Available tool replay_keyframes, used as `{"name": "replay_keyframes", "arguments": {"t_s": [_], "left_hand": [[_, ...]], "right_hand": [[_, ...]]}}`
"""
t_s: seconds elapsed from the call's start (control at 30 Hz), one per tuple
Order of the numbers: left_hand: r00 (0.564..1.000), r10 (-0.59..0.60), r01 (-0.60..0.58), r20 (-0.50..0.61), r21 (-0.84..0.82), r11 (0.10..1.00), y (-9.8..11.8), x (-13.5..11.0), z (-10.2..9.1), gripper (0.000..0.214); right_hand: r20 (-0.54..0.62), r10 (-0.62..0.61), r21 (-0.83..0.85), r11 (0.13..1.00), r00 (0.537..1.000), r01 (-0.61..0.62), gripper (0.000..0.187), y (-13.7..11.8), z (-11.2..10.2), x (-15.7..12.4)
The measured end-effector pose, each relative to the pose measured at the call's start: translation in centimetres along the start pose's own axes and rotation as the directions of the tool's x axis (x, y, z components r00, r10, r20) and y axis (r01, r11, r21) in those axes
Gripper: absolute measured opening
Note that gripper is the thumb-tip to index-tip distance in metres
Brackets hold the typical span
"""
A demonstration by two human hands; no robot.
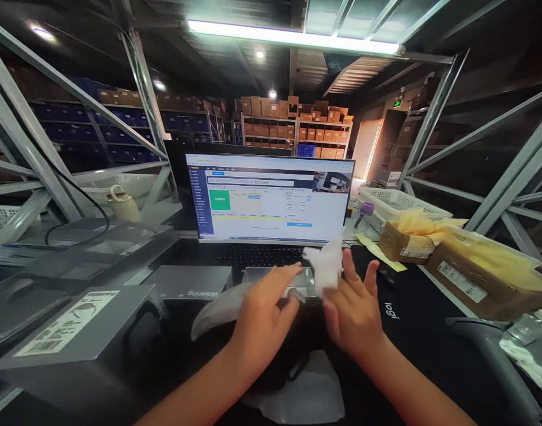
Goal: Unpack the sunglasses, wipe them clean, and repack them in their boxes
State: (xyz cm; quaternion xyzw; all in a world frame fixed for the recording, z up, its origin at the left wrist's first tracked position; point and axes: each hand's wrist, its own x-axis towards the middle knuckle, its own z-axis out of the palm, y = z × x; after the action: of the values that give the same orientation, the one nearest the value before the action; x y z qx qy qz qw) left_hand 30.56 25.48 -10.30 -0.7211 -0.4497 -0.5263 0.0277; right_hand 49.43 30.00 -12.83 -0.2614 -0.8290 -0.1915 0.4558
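My right hand (355,310) has a crumpled white piece of tissue or thin cloth (328,269) at its thumb side, with two other fingers raised and spread. To its left, my left hand (264,310) is curved with thumb and fingers pointing right, around something small and greyish that I cannot make out. Behind both hands lies an open grey box (304,279) with a pale inside. A translucent plastic bag (215,309) sticks out on the left of my left hand. Another clear bag (309,393) lies below, between my forearms.
A lit monitor (271,204) and a keyboard (262,256) stand ahead. Closed grey boxes (186,281) are on the left, one with a white label (69,322). On the right are cardboard boxes (475,278) with yellow packaging, a white basket (404,204) and a handheld scanner (484,340).
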Motion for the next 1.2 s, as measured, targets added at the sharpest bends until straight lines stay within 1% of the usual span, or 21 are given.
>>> {"name": "replay_keyframes", "arguments": {"t_s": [0.1,0.17,0.23,0.3,0.33,0.37,0.4,0.43,0.53,0.6,0.67,0.7,0.77,0.83,0.87,0.9,1.0,1.1,1.17,1.2], "left_hand": [[0.999,-0.045,0.045,0.005,-0.008,0.999,0.3,-0.1,-0.1,0.040],[0.999,-0.052,0.052,0.000,-0.015,0.999,0.4,-0.2,-0.3,0.040],[1.000,-0.026,0.026,-0.001,-0.023,0.999,0.4,-0.2,-0.5,0.041],[1.000,0.010,-0.010,0.004,-0.031,0.999,0.3,-0.1,-0.8,0.042],[0.999,0.033,-0.033,0.015,-0.031,0.999,0.2,0.0,-0.9,0.043],[0.998,0.059,-0.058,0.031,-0.029,0.998,0.2,0.1,-1.1,0.044],[0.995,0.085,-0.084,0.052,-0.023,0.996,0.1,0.2,-1.4,0.045],[0.991,0.110,-0.109,0.080,-0.015,0.994,0.1,0.3,-1.6,0.046],[0.974,0.135,-0.140,0.179,0.013,0.990,0.3,0.6,-2.6,0.049],[0.962,0.139,-0.149,0.236,0.023,0.989,0.4,0.6,-3.0,0.051],[0.951,0.146,-0.161,0.273,0.031,0.987,0.5,0.6,-3.3,0.051],[0.947,0.152,-0.168,0.281,0.032,0.985,0.6,0.6,-3.3,0.050],[0.949,0.159,-0.174,0.270,0.032,0.984,0.6,0.7,-3.2,0.046],[0.963,0.161,-0.171,0.218,0.025,0.985,0.6,0.7,-3.0,0.041],[0.969,0.163,-0.170,0.183,0.021,0.985,0.6,0.8,-2.9,0.039],[0.974,0.164,-0.169,0.154,0.020,0.985,0.6,0.8,-2.9,0.038],[0.975,0.187,-0.192,0.118,0.030,0.981,0.6,0.8,-3.2,0.035],[0.975,0.188,-0.195,0.115,0.047,0.980,0.4,0.9,-3.5,0.033],[0.978,0.172,-0.178,0.119,0.044,0.983,0.3,0.9,-3.5,0.034],[0.978,0.168,-0.174,0.127,0.038,0.984,0.2,1.0,-3.5,0.034]], "right_hand": [[-0.043,0.169,0.103,0.981,0.985,-0.164,0.037,2.9,-0.5,0.6],[-0.078,0.303,0.213,0.936,0.950,-0.281,0.038,4.2,-1.2,0.8],[-0.090,0.430,0.330,0.864,0.898,-0.381,0.034,4.7,-2.3,0.7],[-0.056,0.537,0.442,0.770,0.842,-0.461,0.030,4.7,-3.6,0.5],[-0.020,0.568,0.486,0.725,0.823,-0.488,0.029,4.5,-4.3,0.3],[0.024,0.580,0.518,0.690,0.814,-0.506,0.031,4.3,-4.9,0.2],[0.071,0.571,0.534,0.671,0.818,-0.514,0.033,4.0,-5.5,0.2],[0.116,0.543,0.535,0.671,0.831,-0.513,0.036,3.7,-5.9,0.1],[0.214,0.404,0.490,0.743,0.889,-0.456,0.038,2.9,-6.7,0.3],[0.283,0.299,0.464,0.789,0.912,-0.402,0.038,2.6,-6.9,0.6],[0.377,0.198,0.466,0.804,0.905,-0.370,0.035,2.4,-7.0,1.2],[0.432,0.162,0.471,0.799,0.887,-0.375,0.033,2.4,-7.1,1.5],[0.540,0.121,0.485,0.764,0.833,-0.426,0.023,2.4,-7.1,2.1],[0.631,0.100,0.506,0.698,0.769,-0.506,0.011,2.5,-6.8,2.5],[0.666,0.091,0.521,0.653,0.741,-0.549,0.010,2.5,-6.5,2.7],[0.691,0.084,0.540,0.601,0.718,-0.589,0.014,2.5,-6.2,2.7],[0.740,0.048,0.594,0.423,0.671,-0.684,0.021,2.5,-5.0,2.6],[0.764,0.002,0.617,0.290,0.645,-0.732,0.021,2.6,-4.2,2.3],[0.794,-0.010,0.599,0.183,0.608,-0.779,0.020,2.6,-4.0,2.1],[0.815,-0.017,0.576,0.121,0.579,-0.808,0.020,2.6,-4.1,2.0]]}}
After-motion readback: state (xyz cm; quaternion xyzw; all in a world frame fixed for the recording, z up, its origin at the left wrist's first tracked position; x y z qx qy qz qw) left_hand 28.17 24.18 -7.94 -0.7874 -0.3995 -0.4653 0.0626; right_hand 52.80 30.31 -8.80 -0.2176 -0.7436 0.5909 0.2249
